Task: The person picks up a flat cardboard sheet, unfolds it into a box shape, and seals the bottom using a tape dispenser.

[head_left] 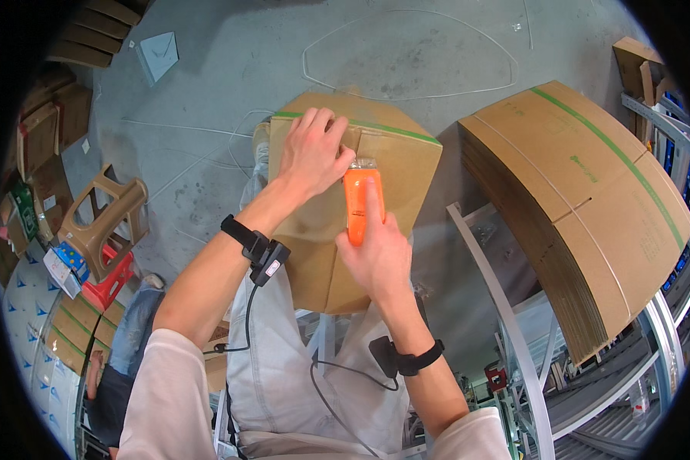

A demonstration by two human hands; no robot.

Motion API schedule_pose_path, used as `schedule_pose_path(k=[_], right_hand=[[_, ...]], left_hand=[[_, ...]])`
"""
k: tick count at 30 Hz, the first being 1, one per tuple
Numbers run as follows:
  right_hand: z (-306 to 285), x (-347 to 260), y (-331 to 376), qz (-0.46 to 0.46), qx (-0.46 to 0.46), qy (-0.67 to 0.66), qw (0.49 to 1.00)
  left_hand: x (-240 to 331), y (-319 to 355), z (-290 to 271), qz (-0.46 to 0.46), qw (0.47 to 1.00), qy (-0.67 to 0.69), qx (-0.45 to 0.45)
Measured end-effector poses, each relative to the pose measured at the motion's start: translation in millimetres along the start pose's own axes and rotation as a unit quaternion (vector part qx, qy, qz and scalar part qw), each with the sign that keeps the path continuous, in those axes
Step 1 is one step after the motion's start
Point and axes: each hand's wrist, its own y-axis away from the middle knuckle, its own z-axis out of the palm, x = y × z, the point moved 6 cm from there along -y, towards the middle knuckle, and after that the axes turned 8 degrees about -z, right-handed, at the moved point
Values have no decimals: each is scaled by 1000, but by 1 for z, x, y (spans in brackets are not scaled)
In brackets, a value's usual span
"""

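Just ahead of the right hand (379,257) is an orange, flat, rounded handheld tool (355,203), its far end pale and shiny, pointing away from the person. That hand holds it in a narrow grip, the index finger laid along its top, probably to steer the tip. Beyond and to the left, the left hand (310,153) has bent fingers spread over the far part of a tan cardboard carton (405,180); its thumb side is just beside the tool's tip. Perhaps it steadies the panel, though whether it pinches anything cannot be told.

Under both hands, the carton lies by the person's light trousers (272,368), whose legs seem to brace it. A green stripe (395,133) runs along its far edge, past the left hand's fingertips.

Well to the right of the right hand sits a tall stack of flat brown cardboard sheets (567,192), bound by a thin white strap (594,245), likely so the layers hold together.

As for writing, the tool carries small dark print and the stack's top sheet faint green marks, both too small to read. A small pale label (271,267) marks the black device (261,249) on the left wrist.
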Motion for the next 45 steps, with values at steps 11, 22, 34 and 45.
schedule_pose_path(k=[11,22,34,45], right_hand=[[-2,2,0,8,-1,-20,1000],[5,3,0,-7,12,-38,999],[-28,-6,-25,16,25,-36,999],[-49,-41,-106,-25,104,-34,994]], left_hand=[[-13,-14,17,-69,994,55,-59],[-19,-17,17,-60,994,63,-66],[-11,-73,5,-31,993,48,-100],[-38,-167,-26,55,996,45,49]])
